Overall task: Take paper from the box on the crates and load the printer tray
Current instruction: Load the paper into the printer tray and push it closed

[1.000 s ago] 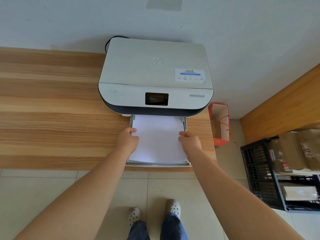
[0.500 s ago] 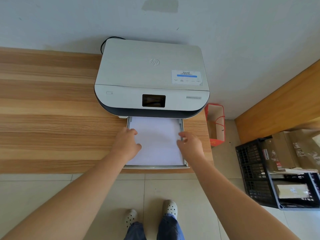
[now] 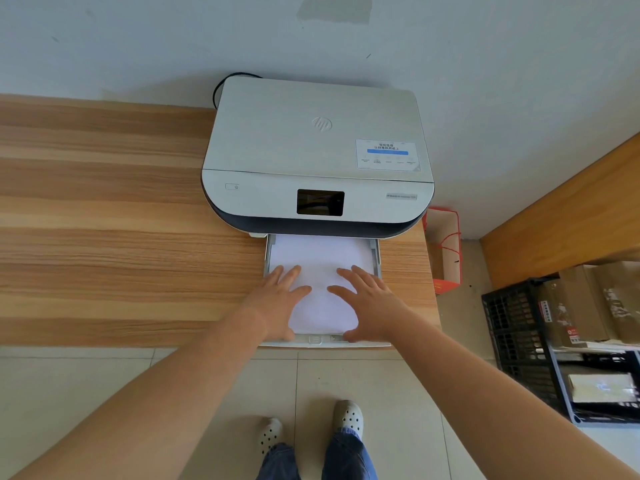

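Observation:
A white printer [image 3: 317, 150] stands on the wooden desk [image 3: 104, 237] against the wall. Its tray [image 3: 376, 252] is pulled out at the front, and a stack of white paper [image 3: 320, 258] lies flat in it. My left hand [image 3: 277, 301] rests palm down on the left part of the paper, fingers spread. My right hand [image 3: 369, 301] lies flat on the right part, fingers spread too. Neither hand grips anything. At the right, cardboard boxes [image 3: 581, 306] sit on black crates [image 3: 519, 344].
A red and white paper bag [image 3: 445, 251] stands on the floor between the desk and a wooden unit [image 3: 571, 209]. The desk's front edge runs under the tray. My feet in white clogs [image 3: 348, 417] stand on the tiled floor below.
Both hands left the sides of the paper stack and moved inward onto its top, flattening out with fingers spread. The view shifted slightly.

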Tool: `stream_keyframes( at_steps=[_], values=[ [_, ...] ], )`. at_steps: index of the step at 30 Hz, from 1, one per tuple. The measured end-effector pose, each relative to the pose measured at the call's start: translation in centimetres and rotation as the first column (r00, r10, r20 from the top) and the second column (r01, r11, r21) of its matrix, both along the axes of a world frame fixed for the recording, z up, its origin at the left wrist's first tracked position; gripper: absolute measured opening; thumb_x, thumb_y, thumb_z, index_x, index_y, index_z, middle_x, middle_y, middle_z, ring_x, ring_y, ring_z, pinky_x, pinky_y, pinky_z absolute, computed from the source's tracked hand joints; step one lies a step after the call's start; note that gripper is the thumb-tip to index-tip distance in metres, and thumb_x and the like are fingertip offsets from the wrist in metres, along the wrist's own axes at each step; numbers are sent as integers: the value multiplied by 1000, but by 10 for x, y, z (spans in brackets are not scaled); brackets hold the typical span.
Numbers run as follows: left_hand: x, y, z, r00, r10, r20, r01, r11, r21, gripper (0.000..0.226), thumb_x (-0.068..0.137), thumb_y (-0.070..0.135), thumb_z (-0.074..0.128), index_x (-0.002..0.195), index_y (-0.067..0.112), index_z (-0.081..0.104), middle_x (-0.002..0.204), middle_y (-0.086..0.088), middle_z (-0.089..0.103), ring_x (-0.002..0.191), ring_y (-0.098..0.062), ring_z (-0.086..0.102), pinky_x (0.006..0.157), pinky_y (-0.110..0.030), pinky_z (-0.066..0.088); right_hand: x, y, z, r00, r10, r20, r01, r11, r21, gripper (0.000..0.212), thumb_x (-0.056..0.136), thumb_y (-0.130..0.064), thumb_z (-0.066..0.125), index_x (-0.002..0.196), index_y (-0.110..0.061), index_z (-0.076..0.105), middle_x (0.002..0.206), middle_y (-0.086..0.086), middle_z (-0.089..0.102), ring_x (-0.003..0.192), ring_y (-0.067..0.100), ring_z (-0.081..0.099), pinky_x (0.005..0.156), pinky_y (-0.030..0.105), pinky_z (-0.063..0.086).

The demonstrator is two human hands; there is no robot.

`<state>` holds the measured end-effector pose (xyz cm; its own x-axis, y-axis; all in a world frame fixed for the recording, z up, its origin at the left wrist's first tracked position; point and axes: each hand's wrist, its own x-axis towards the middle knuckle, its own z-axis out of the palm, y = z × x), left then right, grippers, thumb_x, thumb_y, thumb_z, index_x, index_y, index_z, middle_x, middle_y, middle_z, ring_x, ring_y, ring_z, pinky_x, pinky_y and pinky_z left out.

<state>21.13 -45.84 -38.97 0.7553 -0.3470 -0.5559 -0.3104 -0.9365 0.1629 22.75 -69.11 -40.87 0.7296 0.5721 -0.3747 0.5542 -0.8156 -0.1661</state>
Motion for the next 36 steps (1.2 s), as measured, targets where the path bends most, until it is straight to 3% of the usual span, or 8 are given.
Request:
stream_keyframes(
  at_steps=[12, 20, 36],
  values=[
    [-6, -2, -12, 994, -59, 90, 60, 998, -11, 90, 77, 38, 66, 150, 29, 14, 160, -3, -11, 146, -28, -5, 115, -41, 21, -8, 0, 2, 1000, -29, 1, 29, 1000, 3, 89, 73, -57, 65, 148, -32, 24, 160, 3, 10, 145, 28, 8, 117, 46, 12],
    [-2, -6, -10, 994, -81, 68, 80, 996, 25, 96, 76, 39, 70, 150, 31, 10, 160, -3, -13, 146, -31, -4, 116, -43, 17, -4, 4, 4, 1000, 20, 7, -19, 998, -58, 96, 75, -58, 64, 151, -31, 13, 162, 4, -4, 147, 29, -8, 117, 46, -1],
    [-4, -5, -9, 999, -21, 40, 22, 999, -32, 92, 75, 34, 72, 149, 33, 16, 160, 0, -13, 146, -27, -7, 117, -43, 13, -8, 4, -1, 996, -70, -60, 71, 997, 8, 96, 74, -54, 68, 151, -33, 14, 162, 0, -3, 147, 23, -10, 115, 41, -8]
  ],
)
